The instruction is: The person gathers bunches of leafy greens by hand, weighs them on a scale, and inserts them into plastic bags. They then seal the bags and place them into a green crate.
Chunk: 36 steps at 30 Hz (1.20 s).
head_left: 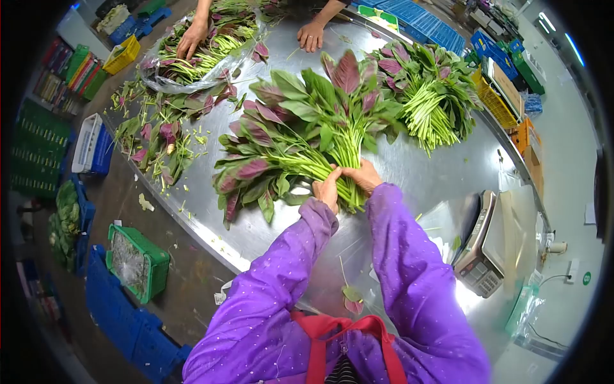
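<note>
My left hand (327,189) is closed around the stems of a bunch of amaranth (291,161), whose green and purple leaves fan out to the left. Close beside it, my right hand (364,176) grips the stems of another amaranth bunch (346,142) with leaves pointing away from me. The two bunches meet at their stems, and the cut ends stick out below my hands. To the right, a larger pile of amaranth (430,115) lies on the metal table (409,176) with its stems toward me.
Across the table, another person's hand (192,40) reaches into a plastic bag of amaranth (214,54); their other hand (311,36) rests on the metal. Leaf scraps (167,137) litter the left side. A weighing scale (480,256) stands at right. A green crate (137,262) sits on the floor.
</note>
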Available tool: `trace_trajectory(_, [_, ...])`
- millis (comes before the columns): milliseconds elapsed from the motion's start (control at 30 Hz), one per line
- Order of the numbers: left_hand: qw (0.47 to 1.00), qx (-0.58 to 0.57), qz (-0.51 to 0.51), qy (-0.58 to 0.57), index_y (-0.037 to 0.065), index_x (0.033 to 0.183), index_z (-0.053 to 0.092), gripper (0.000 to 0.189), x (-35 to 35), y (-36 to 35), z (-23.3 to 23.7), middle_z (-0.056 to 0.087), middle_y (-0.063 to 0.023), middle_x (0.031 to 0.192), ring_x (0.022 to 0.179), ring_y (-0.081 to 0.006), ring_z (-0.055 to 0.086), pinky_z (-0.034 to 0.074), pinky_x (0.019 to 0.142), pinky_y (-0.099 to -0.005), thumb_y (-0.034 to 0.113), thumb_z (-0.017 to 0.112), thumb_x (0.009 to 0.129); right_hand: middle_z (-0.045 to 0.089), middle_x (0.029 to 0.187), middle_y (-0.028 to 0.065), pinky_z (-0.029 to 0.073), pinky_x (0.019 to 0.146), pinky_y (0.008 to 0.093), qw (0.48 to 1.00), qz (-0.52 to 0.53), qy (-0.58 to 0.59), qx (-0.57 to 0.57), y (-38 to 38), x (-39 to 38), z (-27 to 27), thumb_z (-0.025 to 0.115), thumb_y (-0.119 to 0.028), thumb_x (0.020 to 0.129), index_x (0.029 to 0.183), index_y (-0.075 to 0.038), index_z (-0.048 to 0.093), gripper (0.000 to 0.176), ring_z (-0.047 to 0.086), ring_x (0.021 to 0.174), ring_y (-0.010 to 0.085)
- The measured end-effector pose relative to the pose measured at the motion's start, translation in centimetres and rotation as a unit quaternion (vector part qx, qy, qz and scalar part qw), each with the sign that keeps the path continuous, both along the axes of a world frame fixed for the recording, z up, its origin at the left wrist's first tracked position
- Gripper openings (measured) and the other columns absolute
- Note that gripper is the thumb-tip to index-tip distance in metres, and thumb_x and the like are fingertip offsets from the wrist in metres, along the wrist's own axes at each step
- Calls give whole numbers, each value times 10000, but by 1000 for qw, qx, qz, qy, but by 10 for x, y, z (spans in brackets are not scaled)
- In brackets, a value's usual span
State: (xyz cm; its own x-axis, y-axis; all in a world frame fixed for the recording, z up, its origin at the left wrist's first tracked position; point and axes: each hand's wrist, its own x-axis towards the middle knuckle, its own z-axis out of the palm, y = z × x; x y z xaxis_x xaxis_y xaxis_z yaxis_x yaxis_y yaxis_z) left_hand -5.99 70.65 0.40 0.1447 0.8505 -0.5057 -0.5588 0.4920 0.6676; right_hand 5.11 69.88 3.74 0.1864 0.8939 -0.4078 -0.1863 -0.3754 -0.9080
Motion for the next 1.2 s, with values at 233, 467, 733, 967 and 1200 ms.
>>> trace_trajectory(233, [996,-84,17,-25,-2,1009,608,279,6,4,-22,632,-92,917,801,-204,603,491,722,-337,157,679,792,643,938,100,515,749,336,999,-37,33,-10,2,2,-39,634,-45,768,1107,13,554,353,627,815,201])
trace_trajectory(467, [992,48,-21,113,-17,1028,633,267,-12,-9,18,652,-51,942,823,-125,586,468,733,-287,116,674,800,656,961,114,515,740,327,994,12,84,-73,-7,-7,22,648,-20,757,1079,29,594,330,641,798,202])
trace_trajectory(733, [986,-73,-94,-116,-40,1019,612,229,-86,-13,36,662,-124,918,797,-206,641,522,750,-313,116,542,867,659,915,136,535,804,374,888,-32,444,-117,-37,-40,16,566,-98,850,1068,32,569,255,654,777,243])
trace_trajectory(967, [983,-136,-69,-104,-45,1011,592,212,-121,-51,26,653,-124,878,776,-235,642,538,726,-344,68,528,844,648,923,127,555,772,421,882,-139,437,-109,-78,-93,10,592,-133,884,1045,21,559,226,648,820,239])
trace_trajectory(1200, [998,48,-11,48,-53,992,615,211,-111,-67,52,646,-83,887,735,-157,619,497,648,-281,-5,606,787,658,943,88,527,735,304,954,-71,290,-21,-81,-115,36,677,-48,806,1042,21,622,252,636,815,167])
